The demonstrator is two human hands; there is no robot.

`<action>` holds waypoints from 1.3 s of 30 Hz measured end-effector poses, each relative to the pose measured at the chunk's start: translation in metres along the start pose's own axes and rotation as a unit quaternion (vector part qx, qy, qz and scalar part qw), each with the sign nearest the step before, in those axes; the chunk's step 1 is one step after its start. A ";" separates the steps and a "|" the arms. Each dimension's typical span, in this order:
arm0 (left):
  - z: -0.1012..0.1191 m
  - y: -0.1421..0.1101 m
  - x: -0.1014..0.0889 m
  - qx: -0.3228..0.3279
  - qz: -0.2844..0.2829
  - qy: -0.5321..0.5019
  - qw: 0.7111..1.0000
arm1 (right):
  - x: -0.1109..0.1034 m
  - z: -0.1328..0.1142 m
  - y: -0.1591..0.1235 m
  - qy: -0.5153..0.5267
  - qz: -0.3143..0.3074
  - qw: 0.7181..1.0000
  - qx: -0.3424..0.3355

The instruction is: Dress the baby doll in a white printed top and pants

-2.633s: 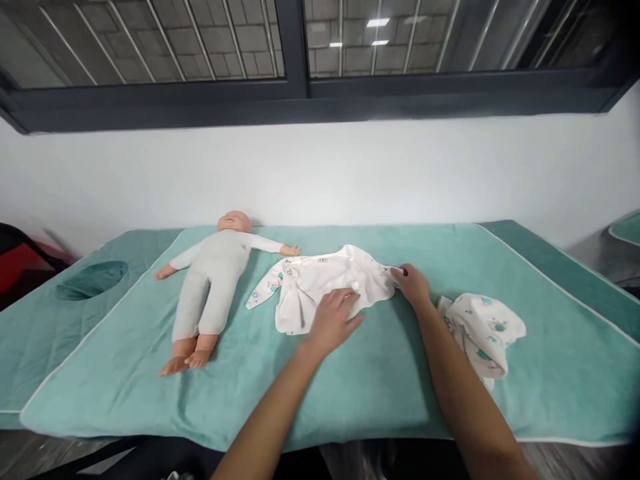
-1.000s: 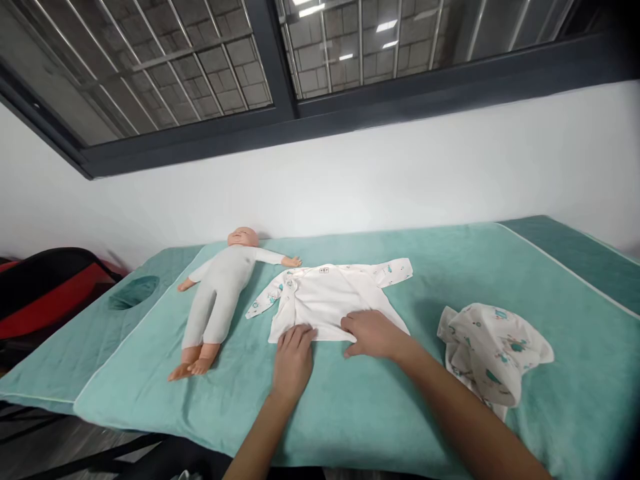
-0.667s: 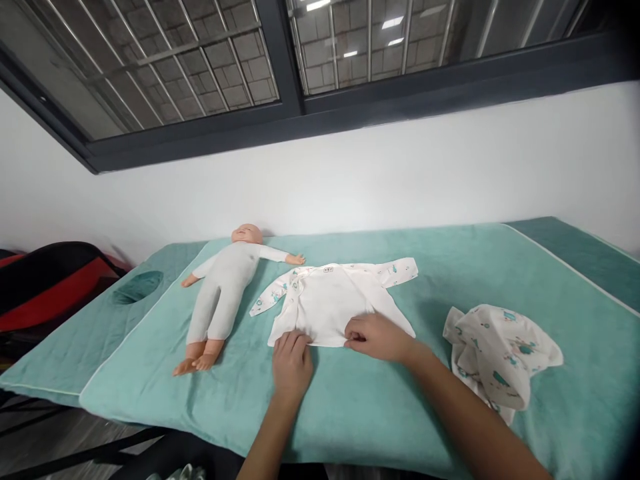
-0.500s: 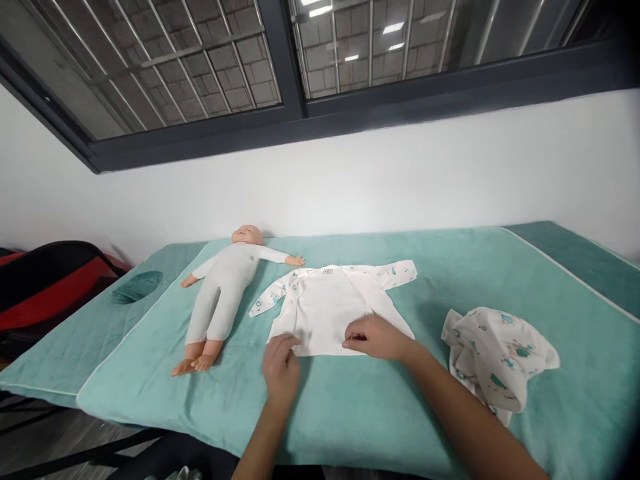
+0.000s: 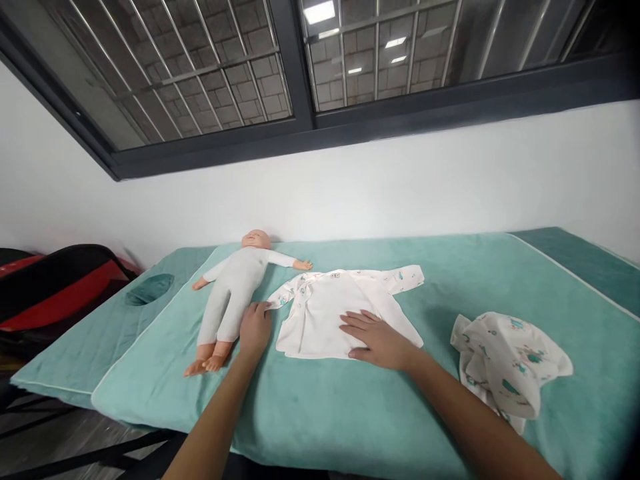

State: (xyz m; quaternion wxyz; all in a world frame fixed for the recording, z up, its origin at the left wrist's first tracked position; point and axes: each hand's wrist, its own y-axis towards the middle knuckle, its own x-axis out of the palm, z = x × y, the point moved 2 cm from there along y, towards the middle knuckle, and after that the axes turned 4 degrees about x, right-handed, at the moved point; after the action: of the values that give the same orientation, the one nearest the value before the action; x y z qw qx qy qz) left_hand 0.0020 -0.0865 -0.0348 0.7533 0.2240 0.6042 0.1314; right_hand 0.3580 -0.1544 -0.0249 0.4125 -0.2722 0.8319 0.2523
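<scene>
A white baby shirt (image 5: pixel 325 313) with patterned sleeves lies spread flat, its inside facing up. My left hand (image 5: pixel 256 328) is at the cuff of its left sleeve, with the fingers closed together on the cuff's end. Flat on the lower right of the shirt's body rests my right hand (image 5: pixel 377 340), fingers stretched out and slightly apart. Just left of the shirt, a baby doll (image 5: pixel 240 280) with a pale cloth body lies on its back, one arm reaching toward the shirt's collar.
A crumpled white patterned cloth (image 5: pixel 515 363) lies to the right. Everything rests on a green padded massage bed (image 5: pixel 310 413) with a face hole (image 5: pixel 149 290) at its left end. A white wall and barred window (image 5: pixel 300 120) stand behind. A black and red chair (image 5: pixel 65 293) is at far left.
My left hand has moved from the shirt's lower left hem up and left to the sleeve cuff. My right hand has flattened out on the shirt. The view has shifted slightly.
</scene>
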 end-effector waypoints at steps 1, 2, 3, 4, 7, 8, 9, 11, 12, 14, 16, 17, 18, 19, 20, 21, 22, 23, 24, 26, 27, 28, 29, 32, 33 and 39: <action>-0.003 0.004 -0.003 0.010 0.010 0.004 1.000 | 0.001 0.001 0.000 -0.005 -0.011 1.000 0.000; -0.007 0.008 -0.006 0.019 0.027 0.009 0.999 | 0.001 0.001 0.001 -0.006 -0.017 1.000 0.002; -0.010 0.011 -0.010 0.024 0.048 0.016 0.998 | 0.001 0.002 0.001 -0.004 -0.022 1.000 0.004; -0.013 0.013 -0.013 0.023 0.072 0.024 0.997 | 0.001 0.002 0.002 -0.002 -0.026 1.000 0.007; -0.015 0.011 -0.015 0.021 0.108 0.042 0.993 | 0.000 0.003 0.003 0.000 -0.031 0.999 0.019; -0.013 0.009 -0.013 0.033 0.105 0.042 0.993 | 0.000 0.004 0.003 0.001 -0.031 0.999 0.021; -0.011 0.007 -0.010 0.052 0.094 0.038 0.993 | 0.000 0.004 0.003 0.000 -0.031 0.999 0.023; -0.005 0.005 -0.003 0.099 0.050 0.019 0.994 | 0.001 0.004 0.003 -0.005 -0.026 0.999 0.027; -0.003 0.005 0.000 0.118 0.026 0.008 0.993 | 0.002 0.004 0.003 -0.011 -0.020 0.999 0.029; -0.002 0.007 0.007 0.135 -0.017 -0.003 0.991 | 0.004 0.002 0.004 -0.032 0.000 0.999 0.034; -0.003 0.010 0.011 0.124 -0.037 0.005 0.992 | 0.006 -0.003 0.006 -0.055 0.026 0.998 0.035; -0.003 0.011 0.012 0.111 -0.038 0.015 0.993 | 0.007 -0.006 0.007 -0.064 0.037 0.997 0.032; -0.003 0.012 0.013 0.100 -0.035 0.026 0.994 | 0.009 -0.009 0.009 -0.071 0.045 0.996 0.027; -0.003 0.012 0.013 0.090 -0.030 0.037 0.995 | 0.011 -0.013 0.010 -0.076 0.050 0.996 0.024; -0.003 0.013 0.013 0.082 -0.025 0.049 0.995 | 0.013 -0.015 0.012 -0.081 0.052 0.995 0.022; -0.002 0.013 0.012 0.076 -0.019 0.062 0.995 | 0.016 -0.017 0.013 -0.088 0.049 0.995 0.022; -0.001 0.012 0.011 0.071 -0.012 0.077 0.994 | 0.019 -0.018 0.014 -0.096 0.043 0.994 0.024; 0.000 0.012 0.010 0.068 -0.006 0.092 0.993 | 0.022 -0.019 0.015 -0.105 0.035 0.993 0.027; 0.000 0.012 0.010 0.065 0.000 0.106 0.992 | 0.025 -0.019 0.015 -0.115 0.026 0.993 0.030; 0.001 0.011 0.008 0.060 0.012 0.126 0.990 | 0.030 -0.018 0.014 -0.134 0.010 0.990 0.032; 0.001 0.011 0.008 0.057 0.016 0.131 0.990 | 0.032 -0.017 0.014 -0.142 0.005 0.989 0.032; 0.001 0.010 0.008 0.055 0.019 0.134 0.989 | 0.033 -0.017 0.013 -0.149 0.003 0.988 0.033; 0.001 0.010 0.009 0.054 0.022 0.135 0.989 | 0.033 -0.017 0.013 -0.154 0.001 0.988 0.033; 0.000 0.009 0.009 0.060 0.029 0.135 0.989 | 0.032 -0.018 0.012 -0.155 -0.005 0.987 0.036; 0.000 0.009 0.009 0.063 0.033 0.134 0.988 | 0.031 -0.019 0.012 -0.151 -0.005 0.988 0.040; -0.004 0.009 0.011 0.073 0.028 0.103 0.992 | 0.040 -0.029 0.006 -0.150 0.046 0.981 0.110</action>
State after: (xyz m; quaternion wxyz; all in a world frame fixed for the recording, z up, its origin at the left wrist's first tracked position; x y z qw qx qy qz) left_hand 0.0011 -0.0730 -0.0410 0.6645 0.2803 0.6803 0.1305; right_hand 0.3174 -0.1789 -0.0411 0.5479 -0.1458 0.7951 0.2156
